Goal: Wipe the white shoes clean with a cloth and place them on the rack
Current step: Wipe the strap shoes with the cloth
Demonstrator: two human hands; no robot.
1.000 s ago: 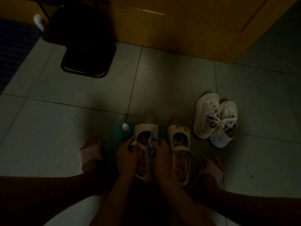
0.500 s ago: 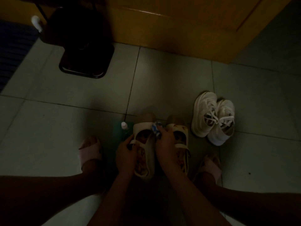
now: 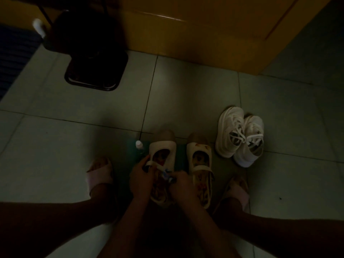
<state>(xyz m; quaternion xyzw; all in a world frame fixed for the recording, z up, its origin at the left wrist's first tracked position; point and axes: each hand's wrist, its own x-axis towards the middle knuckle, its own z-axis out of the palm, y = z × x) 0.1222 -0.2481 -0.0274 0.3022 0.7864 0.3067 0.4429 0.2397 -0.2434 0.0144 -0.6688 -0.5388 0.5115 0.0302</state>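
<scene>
Only a scrap of the small blue-and-white cloth (image 3: 166,174) shows between the left hand (image 3: 141,175) and right hand (image 3: 183,185), over the cream strapped sandal (image 3: 162,151). Left of that sandal, the white-capped bottle (image 3: 139,144) is lost in shadow below its cap. Far beyond the sandal, the black square-based stand (image 3: 93,71) is cut off by the top edge.

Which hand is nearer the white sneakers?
Right. The right hand, holding a cloth, is nearer, down and left of the sneakers. The left hand is farther left, gripping the strap of the left sandal.
</scene>
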